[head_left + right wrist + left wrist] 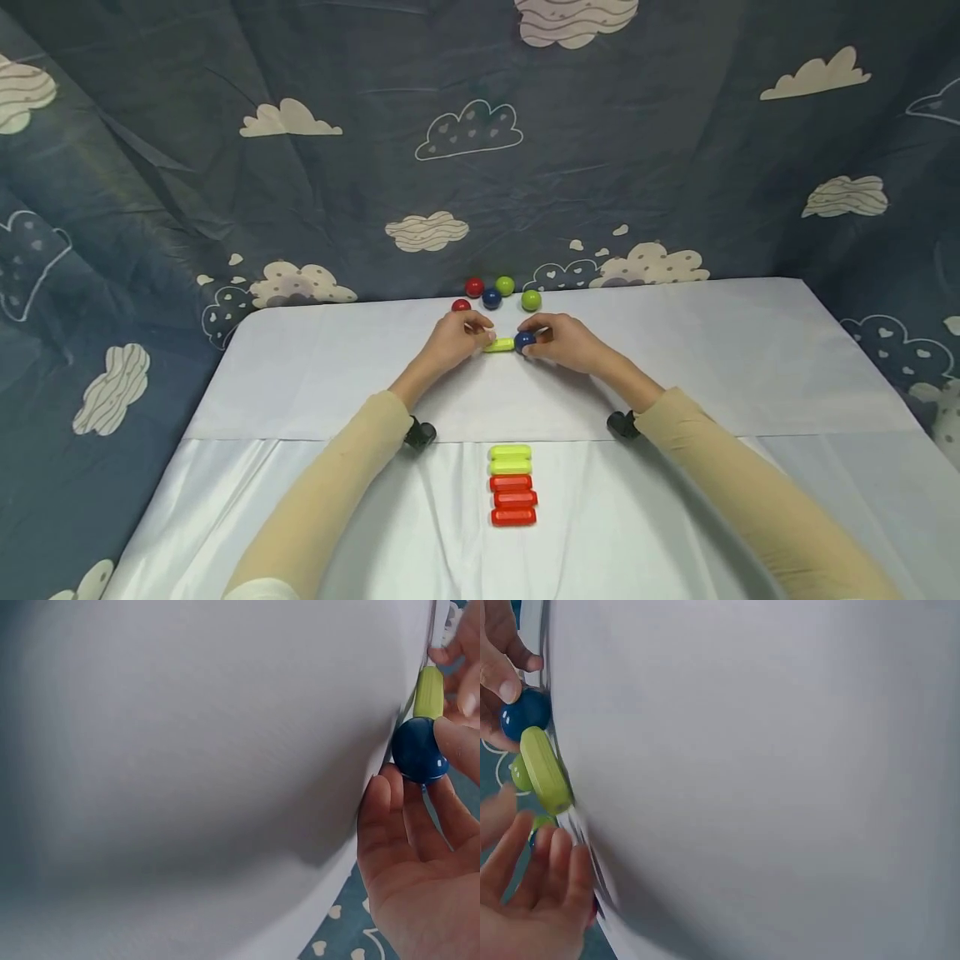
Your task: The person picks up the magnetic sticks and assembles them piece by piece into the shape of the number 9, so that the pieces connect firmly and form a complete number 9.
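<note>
My right hand (pixel 568 342) pinches a shiny blue ball (pixel 524 342) between thumb and fingers, as the right wrist view also shows. Against that ball, end to end, is a yellow-green stick (pixel 499 345); whether the two are fixed together I cannot tell. Beside the stick's far end is my left hand (pixel 455 337). Its fingers are loosely bent and hold nothing. In the left wrist view a small gap shows between these fingers and the stick (pixel 546 771). In the right wrist view the ball (pixel 420 750) partly hides behind my thumb.
Beyond the hands lie two red balls (pixel 474 287), another blue ball (pixel 491 298) and two green balls (pixel 531 300). Nearer to me, a column of sticks holds two yellow-green ones (pixel 510 452) and three red ones (pixel 513 499). White cloth covers the table (pixel 300 375); a dark cloud-print curtain (pixel 360 183) hangs behind.
</note>
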Available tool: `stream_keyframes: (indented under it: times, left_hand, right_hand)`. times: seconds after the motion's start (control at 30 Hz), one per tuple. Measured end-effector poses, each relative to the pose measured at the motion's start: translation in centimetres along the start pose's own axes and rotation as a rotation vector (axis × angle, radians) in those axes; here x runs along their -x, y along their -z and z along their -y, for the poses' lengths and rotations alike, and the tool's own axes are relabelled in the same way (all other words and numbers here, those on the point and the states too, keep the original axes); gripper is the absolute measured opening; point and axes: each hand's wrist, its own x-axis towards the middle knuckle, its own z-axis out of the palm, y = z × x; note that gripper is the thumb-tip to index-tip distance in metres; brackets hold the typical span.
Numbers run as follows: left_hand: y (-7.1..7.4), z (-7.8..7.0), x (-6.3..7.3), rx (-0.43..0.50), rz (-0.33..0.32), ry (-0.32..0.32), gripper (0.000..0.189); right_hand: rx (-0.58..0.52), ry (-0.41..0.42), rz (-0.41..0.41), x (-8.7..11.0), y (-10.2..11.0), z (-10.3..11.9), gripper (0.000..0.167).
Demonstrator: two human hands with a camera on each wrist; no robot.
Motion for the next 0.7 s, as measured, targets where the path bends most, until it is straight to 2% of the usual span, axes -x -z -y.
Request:
stream_keyframes:
  times: [0.17, 0.23, 0.3, 0.4, 0.53, 0.7]
  left_hand:
    - [-0.6, -0.6, -1.0, 0.088, -0.229, -0.059, 0.019]
    - [-0.8, -0.8, -1.5, 0.145, -0.295, -0.076, 0.02]
    - [-0.9, -0.9, -2.0, 0.193, -0.335, -0.088, 0.022]
    - [-1.0, -0.9, -2.8, 0.24, -0.344, -0.089, 0.025]
    - [-1.4, -0.7, -3.6, 0.252, -0.298, -0.062, 0.031]
    - [-2.0, -0.9, -4.2, 0.152, -0.251, -0.035, 0.036]
  right_hand:
    - [-0.009, 0.0, 0.001, 0.2, 0.0, -0.1, 0.039]
    - [-0.014, 0.008, 0.004, 0.2, 0.0, -0.1, 0.039]
    - [-0.02, 0.011, 0.003, 0.2, -0.1, -0.1, 0.039]
    - [-0.023, 0.011, 0.002, 0.3, -0.1, -0.1, 0.039]
    - [-0.024, 0.007, -0.001, 0.4, -0.1, 0.0, 0.039]
    - [-0.031, 0.001, -0.005, 0.5, 0.0, 0.0, 0.039]
